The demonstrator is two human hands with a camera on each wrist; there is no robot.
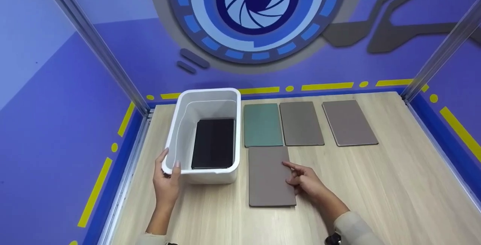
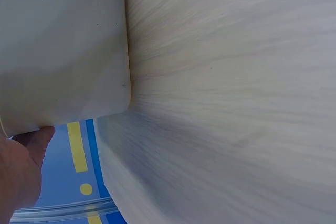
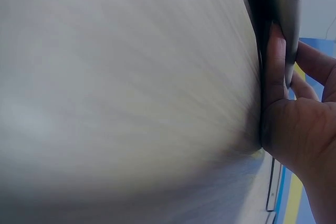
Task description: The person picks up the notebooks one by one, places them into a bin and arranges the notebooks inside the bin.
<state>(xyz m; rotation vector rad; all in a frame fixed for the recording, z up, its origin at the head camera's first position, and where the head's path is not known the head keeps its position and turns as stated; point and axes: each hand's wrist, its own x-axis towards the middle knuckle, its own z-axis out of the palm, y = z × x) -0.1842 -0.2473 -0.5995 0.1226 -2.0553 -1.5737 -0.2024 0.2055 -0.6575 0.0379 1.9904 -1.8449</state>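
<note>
Clock positions: 12 points away from the person, taken about the held book unless noted.

Right hand (image 1: 306,181): pinches the 3 o'clock edge of the taupe notebook (image 1: 271,175). Right wrist view puts at least one finger (image 3: 275,69) beneath the cover, others on the far face. That edge stands off the table (image 1: 391,185); the sideways grip presumably gives purchase on something thin and flat. The taupe notebook lies at the near side of the layout, long side running 12 to 6.

Left hand (image 1: 166,180): grips the white bin (image 1: 206,171) at the bin's own 7 o'clock corner, thumb over the near rim, the other fingers outside; likely to steady it.

The white bin sits at 10 o'clock, without a lid, base on the table. Contents: one black notebook (image 1: 213,143), lying close to the wall on the bin's 3 o'clock side, pale floor showing to its left. Cannot tell whether anything lies under it.

Outward: teal notebook (image 1: 263,124) at 12, its near edge meeting the taupe notebook's far edge (touching or overlapping, cannot tell); brown notebook (image 1: 301,123) at 1, just beside the teal; mauve notebook (image 1: 350,123) at 2, slightly apart. The even row perhaps keeps each cover easy to reach.
</note>
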